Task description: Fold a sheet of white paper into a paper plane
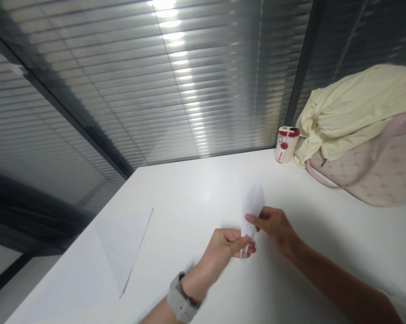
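Observation:
A folded white paper [254,200] is held above the white table, its wide end pointing away from me and narrow points toward me. My left hand [228,245], with a grey watch [181,299] on the wrist, pinches the narrow lower end between thumb and fingers. My right hand [273,225] grips the right edge of the paper a little higher up, thumb on top. Both hands are closed on the same piece. The fingers behind the paper are partly hidden.
White sheets of paper [122,247] lie on the table [189,189] at left. A cream and red cup-shaped container [287,145] stands at the back right, beside a pink quilted bag [375,166] with pale yellow cloth [361,103] over it. Glass with blinds [189,81] borders the far edge.

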Demonstrator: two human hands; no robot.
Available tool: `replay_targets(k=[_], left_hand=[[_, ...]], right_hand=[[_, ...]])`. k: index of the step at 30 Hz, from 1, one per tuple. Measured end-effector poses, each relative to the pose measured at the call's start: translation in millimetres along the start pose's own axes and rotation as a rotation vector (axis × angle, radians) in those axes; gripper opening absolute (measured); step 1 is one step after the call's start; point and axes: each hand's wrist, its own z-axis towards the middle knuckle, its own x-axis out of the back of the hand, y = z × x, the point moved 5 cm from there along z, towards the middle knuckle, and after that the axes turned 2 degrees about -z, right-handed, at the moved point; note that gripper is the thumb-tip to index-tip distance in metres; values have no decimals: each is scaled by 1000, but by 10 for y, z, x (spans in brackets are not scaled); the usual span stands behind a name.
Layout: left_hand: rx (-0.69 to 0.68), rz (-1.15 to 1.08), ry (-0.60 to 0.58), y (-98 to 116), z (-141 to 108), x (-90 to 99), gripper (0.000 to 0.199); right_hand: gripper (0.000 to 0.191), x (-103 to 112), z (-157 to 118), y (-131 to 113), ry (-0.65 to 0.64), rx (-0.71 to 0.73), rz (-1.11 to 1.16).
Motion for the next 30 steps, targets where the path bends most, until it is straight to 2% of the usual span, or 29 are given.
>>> replay_targets(k=[14, 16, 21, 23, 27, 30], left_hand=[[-130, 95, -9, 38, 15, -57, 44], [-129, 102, -23, 54, 1, -70, 44], [-117, 93, -89, 90, -27, -99, 40], [-131, 132, -47, 98, -26, -84, 37], [-189, 249, 157, 101, -32, -10, 27], [-265, 358, 259, 97, -70, 6, 25]], right_hand=[[34, 36, 25, -2, 53, 28, -15], [33, 21, 22, -7, 1, 26, 13], [32, -122, -34, 47, -330, -46, 24], [33, -121, -43, 57, -314, -41, -19], [37, -73, -41, 21, -150, 6, -109], [42, -77, -61, -25, -94, 39, -129]])
